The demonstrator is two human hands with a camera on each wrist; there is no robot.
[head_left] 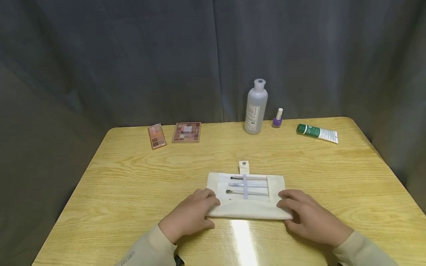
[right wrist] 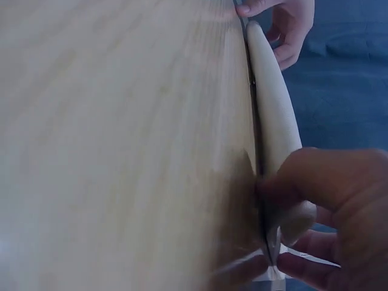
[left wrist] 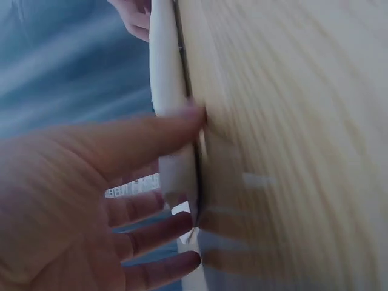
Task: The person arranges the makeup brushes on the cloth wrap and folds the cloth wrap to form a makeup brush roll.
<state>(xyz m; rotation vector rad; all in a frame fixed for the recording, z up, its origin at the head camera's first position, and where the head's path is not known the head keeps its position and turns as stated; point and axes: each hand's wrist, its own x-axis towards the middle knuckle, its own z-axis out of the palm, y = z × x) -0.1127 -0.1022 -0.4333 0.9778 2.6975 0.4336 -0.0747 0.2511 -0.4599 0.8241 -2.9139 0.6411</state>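
A cream cloth makeup brush roll lies partly folded on the table, its near edge a thick rounded fold. Several makeup brushes show in it, crossed by a pale lilac band. A snap tab sticks out at its far side. My left hand holds the left end of the fold, fingers on top and thumb at the near edge. At the right end, my right hand grips the fold likewise, with its thumb low against the near side.
Along the back edge of the wooden table lie two makeup palettes on the left. A translucent bottle, a purple nail polish bottle and a green-and-white tube are further right. Dark curtains hang behind.
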